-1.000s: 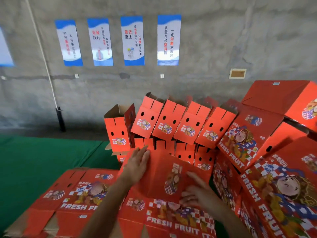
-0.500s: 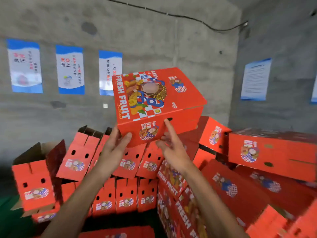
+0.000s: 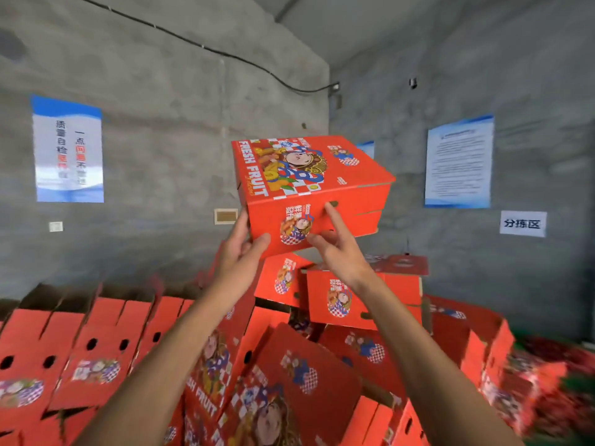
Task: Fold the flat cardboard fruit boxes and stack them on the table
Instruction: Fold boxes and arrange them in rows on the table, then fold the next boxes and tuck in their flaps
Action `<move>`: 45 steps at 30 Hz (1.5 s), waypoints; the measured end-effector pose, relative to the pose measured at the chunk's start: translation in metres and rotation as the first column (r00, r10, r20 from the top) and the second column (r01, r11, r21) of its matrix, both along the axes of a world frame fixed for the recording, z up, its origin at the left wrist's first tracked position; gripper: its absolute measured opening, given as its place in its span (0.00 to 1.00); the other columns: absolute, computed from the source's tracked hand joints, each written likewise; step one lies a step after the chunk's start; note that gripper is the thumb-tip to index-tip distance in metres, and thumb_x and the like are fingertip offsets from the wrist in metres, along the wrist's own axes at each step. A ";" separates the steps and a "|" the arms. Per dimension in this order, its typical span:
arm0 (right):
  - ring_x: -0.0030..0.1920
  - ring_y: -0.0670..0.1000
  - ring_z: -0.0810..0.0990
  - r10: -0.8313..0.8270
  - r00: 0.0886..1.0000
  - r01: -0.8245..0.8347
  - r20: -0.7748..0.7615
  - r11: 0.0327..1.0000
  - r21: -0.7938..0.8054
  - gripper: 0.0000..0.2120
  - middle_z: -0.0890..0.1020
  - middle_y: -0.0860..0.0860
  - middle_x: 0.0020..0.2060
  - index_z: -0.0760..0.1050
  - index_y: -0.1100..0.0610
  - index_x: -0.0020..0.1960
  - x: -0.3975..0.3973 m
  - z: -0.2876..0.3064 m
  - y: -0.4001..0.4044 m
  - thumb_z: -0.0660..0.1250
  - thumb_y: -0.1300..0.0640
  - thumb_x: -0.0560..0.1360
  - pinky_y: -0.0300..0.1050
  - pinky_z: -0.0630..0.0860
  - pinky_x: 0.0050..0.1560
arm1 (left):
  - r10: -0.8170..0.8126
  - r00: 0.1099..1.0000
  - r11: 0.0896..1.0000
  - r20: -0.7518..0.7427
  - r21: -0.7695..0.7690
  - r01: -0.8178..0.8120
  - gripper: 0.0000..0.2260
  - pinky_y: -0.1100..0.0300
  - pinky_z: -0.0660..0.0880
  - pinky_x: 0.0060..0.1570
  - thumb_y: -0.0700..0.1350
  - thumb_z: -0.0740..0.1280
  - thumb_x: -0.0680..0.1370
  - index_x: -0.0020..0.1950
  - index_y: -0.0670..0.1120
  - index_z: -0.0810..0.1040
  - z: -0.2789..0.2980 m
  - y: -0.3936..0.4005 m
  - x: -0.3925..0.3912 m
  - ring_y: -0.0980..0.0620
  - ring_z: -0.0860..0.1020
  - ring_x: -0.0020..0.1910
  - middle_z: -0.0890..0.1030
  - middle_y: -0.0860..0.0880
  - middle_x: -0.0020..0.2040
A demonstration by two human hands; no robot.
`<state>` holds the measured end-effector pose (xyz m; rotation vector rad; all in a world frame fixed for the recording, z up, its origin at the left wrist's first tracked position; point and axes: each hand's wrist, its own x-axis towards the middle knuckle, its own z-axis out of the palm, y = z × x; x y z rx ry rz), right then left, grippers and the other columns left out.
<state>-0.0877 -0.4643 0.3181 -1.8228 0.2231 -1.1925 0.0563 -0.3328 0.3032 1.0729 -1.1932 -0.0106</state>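
A folded red "FRESH FRUIT" box (image 3: 309, 178) is raised high in front of the grey wall, above the pile. My left hand (image 3: 240, 252) touches its lower left corner, fingers straight along the side and thumb on the near face. My right hand (image 3: 335, 249) touches the near face from below with straight fingers, the index finger pointing up by a handle slot. Just beneath sit folded boxes (image 3: 363, 300) on top of the heap.
Rows of half-erected red boxes with open tops (image 3: 96, 342) fill the lower left. Tilted folded boxes (image 3: 299, 381) crowd the lower middle and right. Concrete walls with posters (image 3: 67, 149) meet in a corner behind the pile.
I lifted the folded box from low in front of me up and to the right, over the pile. My view swung right toward the wall corner.
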 end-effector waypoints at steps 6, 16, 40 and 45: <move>0.35 0.41 0.78 -0.197 0.976 0.201 -0.089 0.979 0.042 0.34 0.83 0.50 0.46 0.56 0.48 0.82 -0.033 -0.014 -0.055 0.65 0.65 0.82 0.36 0.76 0.38 | 0.000 1.000 1.000 0.024 -0.022 0.000 0.28 0.72 0.72 0.57 0.33 0.64 0.83 0.80 0.49 0.64 -0.020 -0.058 -0.018 0.70 0.76 0.60 0.79 0.64 0.65; 0.51 0.61 0.84 -0.625 0.729 0.546 -0.280 0.777 -0.313 0.22 0.86 0.58 0.40 0.78 0.53 0.69 -0.048 -0.028 -0.051 0.71 0.56 0.76 0.53 0.79 0.55 | 0.103 0.982 0.992 0.157 0.055 -0.113 0.24 0.61 0.67 0.73 0.39 0.66 0.83 0.75 0.60 0.70 -0.042 -0.027 0.000 0.60 0.68 0.76 0.72 0.59 0.75; 0.63 0.53 0.80 0.302 0.587 -0.347 -0.751 0.932 0.104 0.35 0.80 0.51 0.65 0.71 0.49 0.75 0.141 -0.418 0.282 0.75 0.38 0.73 0.51 0.77 0.62 | 0.846 0.531 0.393 -0.043 0.724 -0.567 0.16 0.61 0.73 0.51 0.38 0.70 0.80 0.69 0.45 0.78 -0.401 0.424 0.075 0.44 0.80 0.60 0.80 0.44 0.66; 0.67 0.55 0.77 0.326 0.447 -0.301 -0.833 0.932 0.203 0.35 0.76 0.53 0.71 0.70 0.50 0.76 0.121 -0.491 0.306 0.76 0.42 0.74 0.57 0.74 0.67 | 0.781 0.593 0.114 0.196 0.889 -0.443 0.34 0.45 0.62 0.75 0.52 0.74 0.77 0.79 0.61 0.63 -0.483 0.458 0.062 0.42 0.60 0.79 0.62 0.48 0.80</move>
